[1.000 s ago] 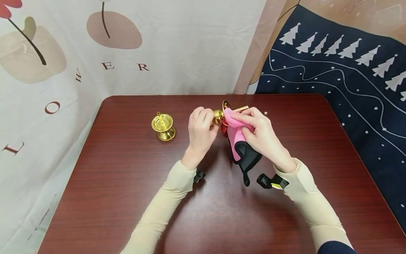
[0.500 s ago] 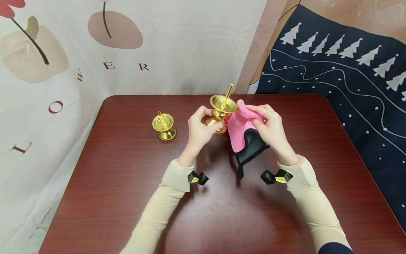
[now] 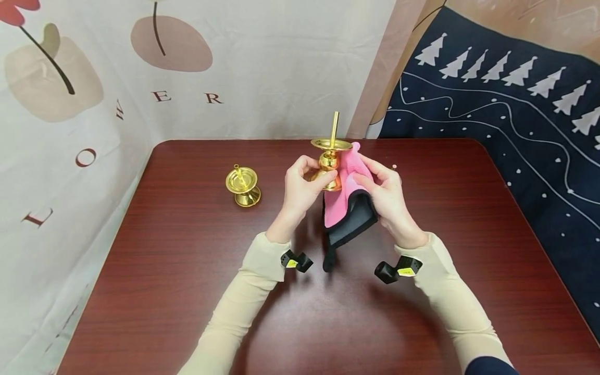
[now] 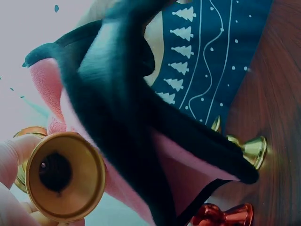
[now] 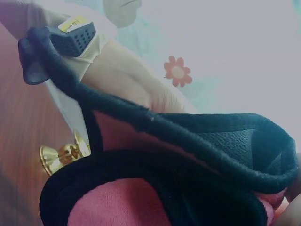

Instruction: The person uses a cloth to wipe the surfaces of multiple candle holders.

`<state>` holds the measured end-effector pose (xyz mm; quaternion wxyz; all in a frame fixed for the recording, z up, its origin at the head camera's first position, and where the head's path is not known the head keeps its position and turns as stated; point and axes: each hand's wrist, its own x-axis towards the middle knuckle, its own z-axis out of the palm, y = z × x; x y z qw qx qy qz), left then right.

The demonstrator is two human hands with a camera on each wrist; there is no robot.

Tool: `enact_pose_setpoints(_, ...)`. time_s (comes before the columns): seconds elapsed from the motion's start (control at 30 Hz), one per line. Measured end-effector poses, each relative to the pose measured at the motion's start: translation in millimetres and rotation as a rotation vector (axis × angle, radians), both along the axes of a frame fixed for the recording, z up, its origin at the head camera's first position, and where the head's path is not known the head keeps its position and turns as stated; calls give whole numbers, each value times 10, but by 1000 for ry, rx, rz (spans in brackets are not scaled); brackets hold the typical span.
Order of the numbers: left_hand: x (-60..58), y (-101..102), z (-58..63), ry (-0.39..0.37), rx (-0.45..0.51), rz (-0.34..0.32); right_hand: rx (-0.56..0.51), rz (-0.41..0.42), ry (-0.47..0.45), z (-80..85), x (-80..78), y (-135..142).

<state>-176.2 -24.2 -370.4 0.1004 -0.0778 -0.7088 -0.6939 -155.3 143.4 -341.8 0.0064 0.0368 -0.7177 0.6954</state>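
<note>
My left hand (image 3: 302,185) grips a gold candlestick (image 3: 329,161) by its lower body, holding it upright above the table. Its hollow underside (image 4: 84,183) faces the camera in the left wrist view. In my right hand (image 3: 386,192) is a pink fleece cloth (image 3: 349,179) with a black backing, black edging and a hanging loop. The fingers pinch it against the right side of the candlestick. Folds of the black-edged cloth (image 5: 197,146) hide most of the right hand in the right wrist view.
A shorter gold candlestick (image 3: 242,185) stands on the dark red-brown table (image 3: 187,250), left of my hands. The left wrist view shows a red metallic one (image 4: 235,215) and another gold one (image 4: 254,151). Patterned fabrics hang behind the table.
The candlestick has turned from lying sideways to upright in my left hand, its spike now pointing up. The cloth moved right, off it, then back left against it.
</note>
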Motion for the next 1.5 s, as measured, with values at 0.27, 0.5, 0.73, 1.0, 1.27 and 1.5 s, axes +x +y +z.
enact_pose_setpoints(0.27,35,-85,12,153,-133,-156,-104,-42,-42,38,-5,25)
enact_pose_setpoints(0.5,30,-120,8,214,-173,-226,-173,-51,-72,71,5,44)
enact_pose_setpoints(0.73,36,-96,-16,148,-45,-246,-183,-70,-50,71,21,33)
enact_pose_setpoints(1.0,52,-23,-24,25,234,-289,-239,-95,-24,28,33,-2)
enact_pose_setpoints(1.27,117,49,6,-96,466,-180,-312,-114,24,-9,44,-78)
enact_pose_setpoints(1.5,149,112,-14,-90,547,-114,-351,-113,51,3,68,-106)
